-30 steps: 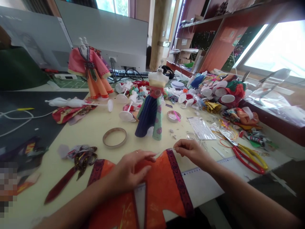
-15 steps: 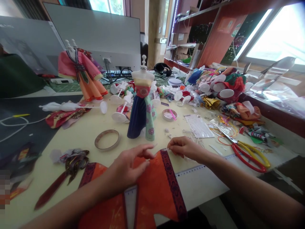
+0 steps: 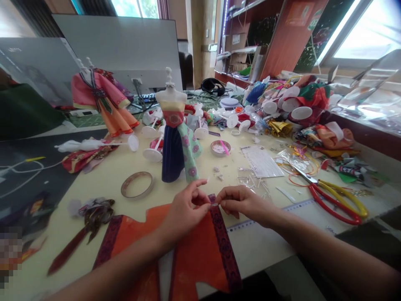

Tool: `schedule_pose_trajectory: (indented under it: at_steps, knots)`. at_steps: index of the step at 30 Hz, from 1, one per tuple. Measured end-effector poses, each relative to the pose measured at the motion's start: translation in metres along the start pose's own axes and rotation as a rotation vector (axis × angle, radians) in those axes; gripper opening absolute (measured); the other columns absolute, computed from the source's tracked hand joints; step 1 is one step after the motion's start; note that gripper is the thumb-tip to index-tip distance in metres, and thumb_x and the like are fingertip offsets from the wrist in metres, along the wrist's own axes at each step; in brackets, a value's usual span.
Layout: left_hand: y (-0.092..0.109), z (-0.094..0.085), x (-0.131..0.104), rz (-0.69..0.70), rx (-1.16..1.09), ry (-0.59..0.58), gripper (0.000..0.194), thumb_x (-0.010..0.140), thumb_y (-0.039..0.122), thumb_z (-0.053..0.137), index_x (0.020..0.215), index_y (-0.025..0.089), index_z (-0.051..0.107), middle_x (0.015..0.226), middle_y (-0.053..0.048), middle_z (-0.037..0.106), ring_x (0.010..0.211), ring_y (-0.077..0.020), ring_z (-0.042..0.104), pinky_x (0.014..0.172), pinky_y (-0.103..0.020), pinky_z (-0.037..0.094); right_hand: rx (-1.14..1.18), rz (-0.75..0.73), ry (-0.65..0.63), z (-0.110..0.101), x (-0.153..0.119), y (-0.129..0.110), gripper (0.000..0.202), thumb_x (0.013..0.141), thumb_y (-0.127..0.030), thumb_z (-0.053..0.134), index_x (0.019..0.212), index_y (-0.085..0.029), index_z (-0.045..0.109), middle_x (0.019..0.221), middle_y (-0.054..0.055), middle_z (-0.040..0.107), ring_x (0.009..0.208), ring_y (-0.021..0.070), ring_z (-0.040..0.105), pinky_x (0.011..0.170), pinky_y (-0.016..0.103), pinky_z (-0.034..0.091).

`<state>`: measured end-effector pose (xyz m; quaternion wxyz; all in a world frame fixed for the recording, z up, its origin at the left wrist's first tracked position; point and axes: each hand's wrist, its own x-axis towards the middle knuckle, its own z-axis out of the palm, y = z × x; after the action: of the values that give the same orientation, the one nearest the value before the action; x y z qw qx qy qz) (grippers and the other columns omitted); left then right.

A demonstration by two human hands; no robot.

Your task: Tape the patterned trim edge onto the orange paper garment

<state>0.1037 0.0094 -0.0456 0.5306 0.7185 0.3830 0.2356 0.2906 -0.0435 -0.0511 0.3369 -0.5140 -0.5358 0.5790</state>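
An orange cloth piece (image 3: 200,255) with dark purple patterned borders lies at the table's front edge. My left hand (image 3: 191,205) is over it, thumb and fingers pinched together at the top of the right border. Against the same spot, from the right, my right hand (image 3: 241,202) is closed in a pinch too. Something small and whitish shows between the two sets of fingertips, too small to make out. Just behind my hands stands a doll form (image 3: 172,154) in a navy and floral green dress.
Red and yellow scissors (image 3: 332,200) lie at the right, near a ruler (image 3: 247,225). A tape ring (image 3: 137,185) and a small dish (image 3: 220,148) are on the table. Doll parts and fabric scraps (image 3: 335,138) are heaped behind.
My left hand has moved right to the patterned border, and its fingers have closed beside my right fingertips. The view has shifted slightly.
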Motion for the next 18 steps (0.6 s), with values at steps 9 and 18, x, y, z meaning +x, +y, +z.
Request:
schedule_pose_trajectory:
  at_steps: [9, 18]
  knots:
    - [-0.003, 0.007, 0.002, 0.005, 0.015, 0.026, 0.05, 0.077, 0.022, 0.056, 0.126, 0.017, 0.042, 0.074, 0.001, 0.059, 0.065, -0.012, 0.054, 0.064, -0.025, 0.044, -0.041, -0.034, 0.041, 0.001, 0.001, 0.005, 0.016, 0.079, -0.025, 0.053, 0.085, -0.018, 0.066, 0.059, -0.003, 0.051, 0.051, 0.0075, 0.042, 0.046, 0.02, 0.031]
    - [-0.007, 0.012, 0.012, 0.044, 0.186, 0.117, 0.049, 0.08, 0.021, 0.052, 0.127, 0.022, 0.038, 0.073, 0.004, 0.057, 0.059, -0.0101, 0.047, 0.061, -0.024, 0.04, -0.729, -0.335, 0.399, -0.003, -0.007, 0.004, 0.019, 0.085, -0.02, 0.046, 0.088, -0.016, 0.065, 0.071, 0.003, 0.062, 0.062, 0.0125, 0.053, 0.059, 0.025, 0.038]
